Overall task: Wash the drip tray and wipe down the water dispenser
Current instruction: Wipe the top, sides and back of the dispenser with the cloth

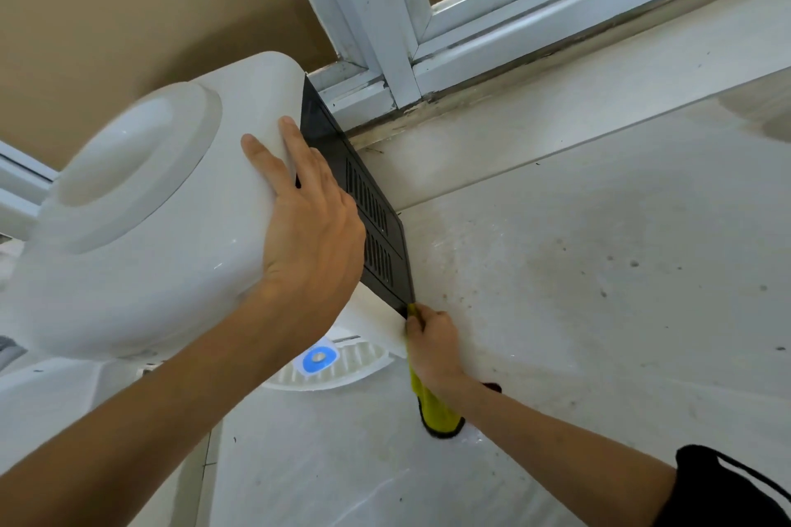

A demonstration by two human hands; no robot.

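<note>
The white water dispenser (141, 227) fills the left half of the frame, tipped over so that its round bottle well faces the upper left and its long axis runs from there down toward the lower centre. Its black vented side panel (376, 222) runs as a narrow strip from upper centre down to mid-frame. The left hand (308, 227) lies across the dispenser's white top edge — fingers spread and fairly straight, pressing flat, the fingertips reaching toward the panel's upper end. Below the dispenser's body, at lower centre, the white slatted drip tray (355, 364) shows in its place under a blue tap button (319, 359). Just right of it the right hand (432, 349) has its fingers curled round a yellow cloth (434, 406) — the cloth's top touches the panel's lowest corner, and its dark-edged tail hangs down past the wrist. To the right lies a pale, speckled tiled floor (599, 312) with open room across the whole right side. A white window frame (411, 34) stands close behind the panel at upper centre, a tan wall (128, 4) to its left.
</note>
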